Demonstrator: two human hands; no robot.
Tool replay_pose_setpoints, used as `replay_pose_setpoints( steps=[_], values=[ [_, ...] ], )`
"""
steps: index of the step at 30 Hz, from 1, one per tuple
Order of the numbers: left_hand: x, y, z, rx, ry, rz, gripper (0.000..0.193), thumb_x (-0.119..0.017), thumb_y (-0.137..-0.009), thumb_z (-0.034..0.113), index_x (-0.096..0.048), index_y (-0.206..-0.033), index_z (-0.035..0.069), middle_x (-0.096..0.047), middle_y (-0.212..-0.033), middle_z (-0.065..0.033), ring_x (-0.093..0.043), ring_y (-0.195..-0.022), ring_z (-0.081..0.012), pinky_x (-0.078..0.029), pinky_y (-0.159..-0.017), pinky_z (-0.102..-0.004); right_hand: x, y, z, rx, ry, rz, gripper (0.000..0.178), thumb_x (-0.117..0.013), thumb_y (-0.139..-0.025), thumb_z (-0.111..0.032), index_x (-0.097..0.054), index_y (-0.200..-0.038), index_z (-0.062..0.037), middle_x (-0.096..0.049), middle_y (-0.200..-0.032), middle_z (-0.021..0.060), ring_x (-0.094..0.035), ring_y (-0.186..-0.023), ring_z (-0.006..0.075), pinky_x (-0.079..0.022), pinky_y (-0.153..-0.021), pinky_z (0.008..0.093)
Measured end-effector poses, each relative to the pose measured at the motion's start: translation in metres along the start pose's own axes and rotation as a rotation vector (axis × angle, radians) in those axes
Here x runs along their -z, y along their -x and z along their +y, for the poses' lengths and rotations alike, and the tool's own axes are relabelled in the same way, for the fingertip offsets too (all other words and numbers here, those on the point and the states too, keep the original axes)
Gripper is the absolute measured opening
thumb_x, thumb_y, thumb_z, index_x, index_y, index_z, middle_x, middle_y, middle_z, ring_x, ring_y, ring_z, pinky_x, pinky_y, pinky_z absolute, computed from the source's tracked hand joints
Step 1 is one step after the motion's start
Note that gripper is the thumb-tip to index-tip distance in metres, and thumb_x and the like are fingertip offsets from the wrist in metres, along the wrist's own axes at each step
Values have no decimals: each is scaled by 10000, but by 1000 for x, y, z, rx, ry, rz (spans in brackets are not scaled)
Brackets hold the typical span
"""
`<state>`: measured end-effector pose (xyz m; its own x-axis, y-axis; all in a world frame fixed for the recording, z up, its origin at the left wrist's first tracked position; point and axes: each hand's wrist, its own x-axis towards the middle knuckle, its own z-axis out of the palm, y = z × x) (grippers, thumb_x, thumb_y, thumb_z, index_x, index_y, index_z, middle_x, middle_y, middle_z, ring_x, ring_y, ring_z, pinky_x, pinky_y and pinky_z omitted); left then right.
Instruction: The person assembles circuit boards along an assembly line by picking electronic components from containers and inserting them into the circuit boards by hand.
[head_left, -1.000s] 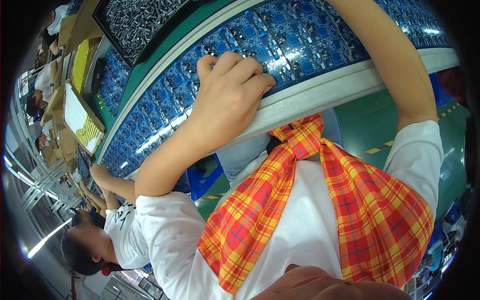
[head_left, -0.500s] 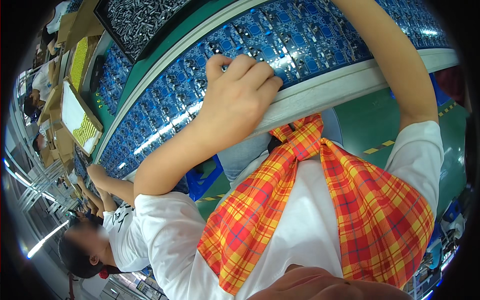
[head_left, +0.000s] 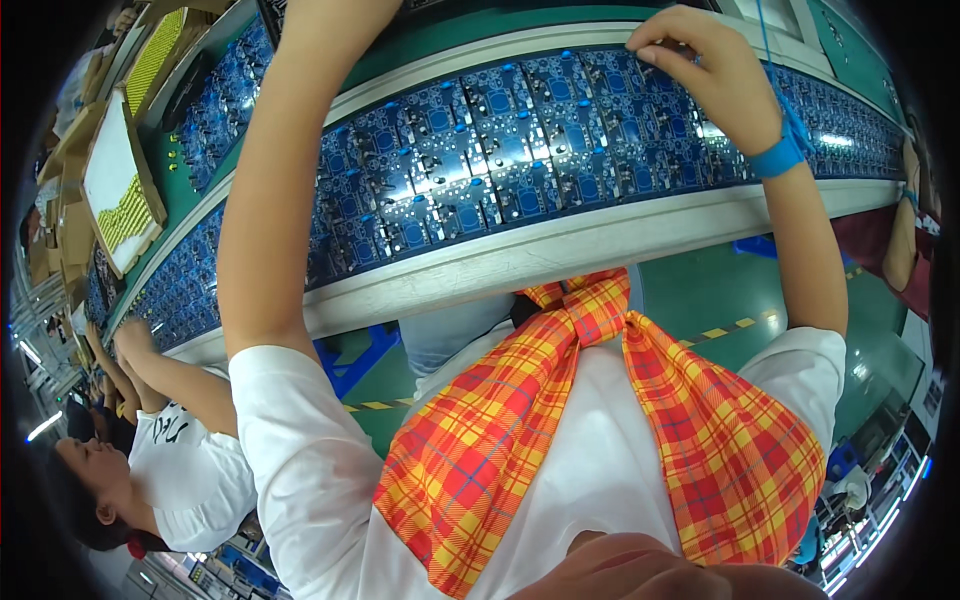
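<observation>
Blue circuit boards [head_left: 480, 150], joined in long panels and fitted with small components, lie in a row along a rail-edged line. Over the far edge of the boards is my right hand [head_left: 715, 75], its thumb and fingers bent together at the tips; whatever they may hold is too small to make out. A blue wrist strap [head_left: 778, 157] with a cord circles that wrist. My left arm stretches across the boards to the far side. Only the back part of my left hand [head_left: 345, 12] shows at the top edge, near a black tray [head_left: 440, 12]; its fingers are out of the picture.
A pale rail [head_left: 560, 228] borders the line on my side. At the left are more blue boards [head_left: 222, 110] and a cardboard box [head_left: 125, 190] with yellow parts. A co-worker [head_left: 185, 440] sits to my left; another person's arm [head_left: 903, 235] shows at the right.
My left hand has gone from above the boards to the far side, by the tray. My right hand has come back into view over the boards. The whole view has shifted.
</observation>
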<state>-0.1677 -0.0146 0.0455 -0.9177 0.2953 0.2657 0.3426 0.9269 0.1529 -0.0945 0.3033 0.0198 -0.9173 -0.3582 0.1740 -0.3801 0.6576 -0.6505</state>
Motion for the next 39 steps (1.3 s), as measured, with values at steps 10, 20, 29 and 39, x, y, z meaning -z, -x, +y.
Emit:
replay_pose_setpoints(
  steps=[10,20,29,39],
  values=[
    [-9,17,21,-207,-31,261,131,-653,-904,130,-771,-954,103,-706,-936,-70,-631,-975,-294,-404,-908,-457,-14,-7,18,191,377,-54,140,-683,-946,-126,-735,-1058,-60,-723,-1000,91,-698,-904,274,-564,-815,361],
    [-14,56,70,-490,381,5,134,-697,-897,119,-776,-1001,92,-716,-932,-88,-642,-933,-299,-485,-854,-401,-14,-12,-8,345,577,-7,105,-678,-915,-108,-733,-986,-54,-720,-929,95,-696,-838,286,-559,-769,370],
    [-28,53,73,-480,547,-134,181,-710,-902,112,-781,-1066,78,-750,-995,-112,-690,-926,-297,-539,-855,-372,-3,-15,-26,313,569,-103,91,-639,-828,-93,-723,-853,-65,-682,-787,131,-674,-777,366,-529,-708,470],
    [-26,54,86,-289,713,-195,153,-721,-883,94,-781,-1021,68,-757,-974,-126,-705,-904,-316,-558,-822,-386,-10,-7,-14,181,435,11,105,-650,-806,-103,-729,-860,-61,-686,-784,167,-680,-780,382,-536,-721,484]
  ],
)
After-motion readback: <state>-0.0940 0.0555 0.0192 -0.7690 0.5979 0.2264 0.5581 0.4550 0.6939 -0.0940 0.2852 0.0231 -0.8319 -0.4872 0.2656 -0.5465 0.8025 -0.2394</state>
